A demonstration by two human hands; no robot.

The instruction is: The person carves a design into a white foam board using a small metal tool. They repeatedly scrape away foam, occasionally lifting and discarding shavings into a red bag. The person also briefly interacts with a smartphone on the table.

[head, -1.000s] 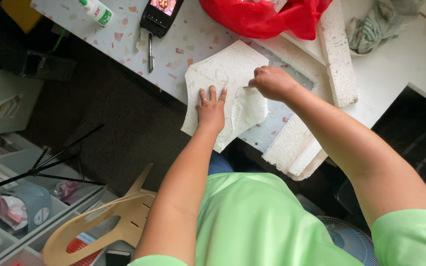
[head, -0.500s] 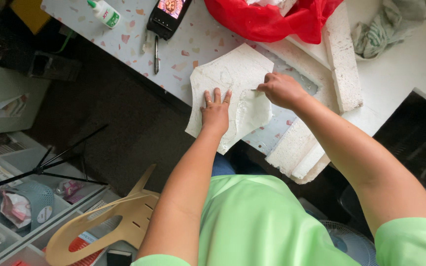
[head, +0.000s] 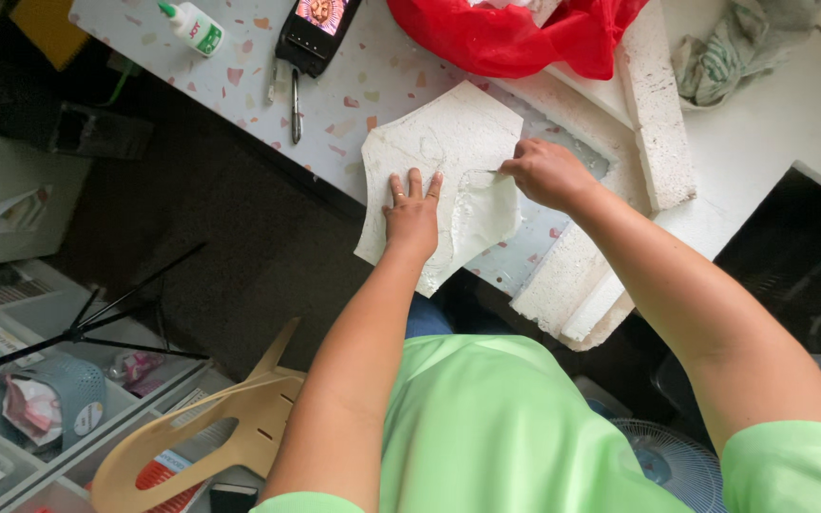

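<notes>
Cutting partway done: left hand (head: 412, 217), fingers flat, pins white foam sheet (head: 448, 142); right hand (head: 545, 174) fingers clenched on thin tool at sheet's right edge; outline mostly uncut.

Right hand (head: 545, 173): stood a little further along the white foam sheet (head: 444, 142) than a second earlier, its closed fingers nearer the sheet's middle; a thin tool in the grip, too small to identify.

Left hand (head: 412, 211): lay flat on the sheet with fingers spread, sitting slightly lower against the sheet's near edge than before.

White foam sheet: appeared turned a little on the speckled tabletop (head: 239, 66) compared with the first picture, with its near corner hanging over the table edge.

View: drifted across the three pictures, so that the glue bottle (head: 194, 26) and the phone (head: 315, 28) sat closer to the top margin.
</notes>
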